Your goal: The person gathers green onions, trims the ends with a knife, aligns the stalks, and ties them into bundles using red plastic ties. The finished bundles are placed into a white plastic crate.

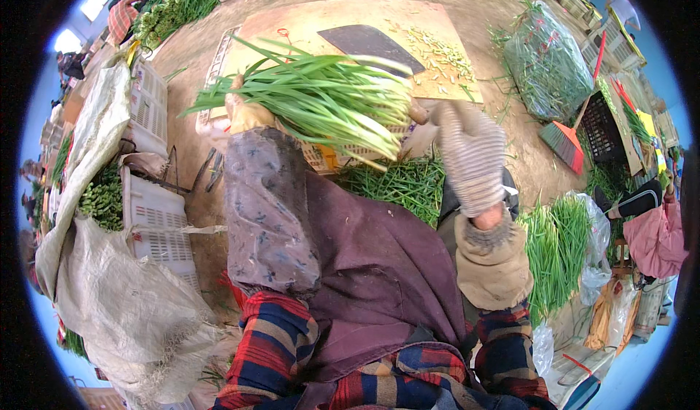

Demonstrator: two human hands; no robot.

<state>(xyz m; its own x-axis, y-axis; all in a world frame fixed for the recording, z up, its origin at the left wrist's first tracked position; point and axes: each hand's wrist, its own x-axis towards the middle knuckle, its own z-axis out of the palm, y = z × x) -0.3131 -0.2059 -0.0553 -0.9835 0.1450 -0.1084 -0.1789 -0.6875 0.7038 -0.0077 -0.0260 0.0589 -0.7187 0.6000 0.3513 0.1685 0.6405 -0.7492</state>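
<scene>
A bunch of green, leafy stalks with pale ends, probably garlic chives (322, 95), lies sideways across my left hand (249, 113), which grips its leafy end. A thumb shows over the leaves; the other fingers are hidden beneath. By the pale ends is my right hand (470, 153), in a striped knit glove and blurred. One fingertip comes close to the stalk ends; whether it pinches them cannot be told. Beyond the bunch, a board (339, 13) bears a dark flat sheet (366, 46), a red-handled tool (283, 34) and scattered cut stalk ends (437, 54).
Loose green trimmings (394, 183) lie below the board. White plastic crates (161, 218) and woven sacking (131, 300) stand at left. At right are more stalks (555, 251), a broom (566, 142) and a stuffed clear plastic bag (547, 65). Other people sit farther off.
</scene>
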